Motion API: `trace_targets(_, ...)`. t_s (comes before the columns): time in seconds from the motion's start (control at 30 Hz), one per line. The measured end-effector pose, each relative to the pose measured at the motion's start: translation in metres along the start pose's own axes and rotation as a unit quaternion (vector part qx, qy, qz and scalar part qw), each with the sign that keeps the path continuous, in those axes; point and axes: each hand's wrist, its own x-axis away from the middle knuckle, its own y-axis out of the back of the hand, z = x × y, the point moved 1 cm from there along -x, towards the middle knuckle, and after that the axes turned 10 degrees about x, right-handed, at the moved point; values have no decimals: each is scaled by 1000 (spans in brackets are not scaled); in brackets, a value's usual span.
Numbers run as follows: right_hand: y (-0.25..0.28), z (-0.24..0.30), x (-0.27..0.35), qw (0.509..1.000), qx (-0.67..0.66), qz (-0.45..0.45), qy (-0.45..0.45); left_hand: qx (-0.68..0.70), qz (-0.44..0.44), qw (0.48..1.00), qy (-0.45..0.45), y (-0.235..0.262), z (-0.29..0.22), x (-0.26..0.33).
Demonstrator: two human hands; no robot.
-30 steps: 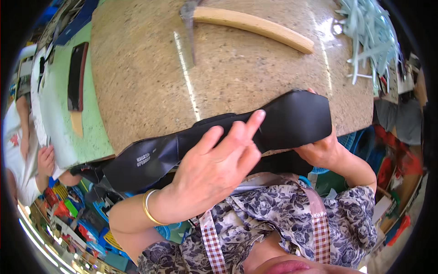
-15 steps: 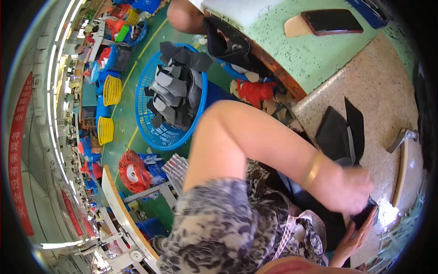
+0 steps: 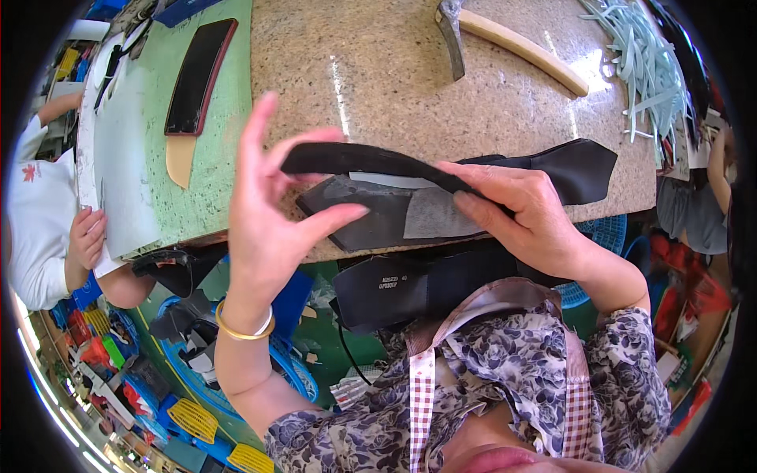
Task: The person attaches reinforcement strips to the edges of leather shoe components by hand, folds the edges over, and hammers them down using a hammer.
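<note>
My right hand (image 3: 527,199) pinches a curved black leather-like piece (image 3: 378,162) between thumb and fingers at its right end. The piece bows up and stretches left above the table edge. Around its free left end my left hand (image 3: 268,197) is open, thumb and fingers spread; whether a finger touches the piece I cannot tell. Just below lies a flat dark piece (image 3: 367,211) with a grey patch. Another black piece (image 3: 579,169) rests on the table beyond my right hand. A larger black piece (image 3: 378,292) hangs or lies below the edge, near my apron.
A hammer (image 3: 520,54) lies on the speckled tabletop (image 3: 371,87), beside a heap of pale blue strips (image 3: 643,59). On the green surface at left is a phone (image 3: 201,79). Another person's hand (image 3: 87,236) is at its far-left edge. A blue basket (image 3: 296,370) stands below.
The view has swung right, bringing the tabletop to the centre. My left hand, closed and blurred near the right before, is now spread open. The black piece now shows at full length.
</note>
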Motion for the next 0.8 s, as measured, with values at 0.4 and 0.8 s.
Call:
trace_targets(0.4, -30, -12, 8, 963, 163, -69, 204, -90, 282, 925, -237, 7, 14, -32)
trace_targets(0.8, -46, -11, 21, 880, 404, -81, 234, -298, 283, 891, -193, -18, -42, 18)
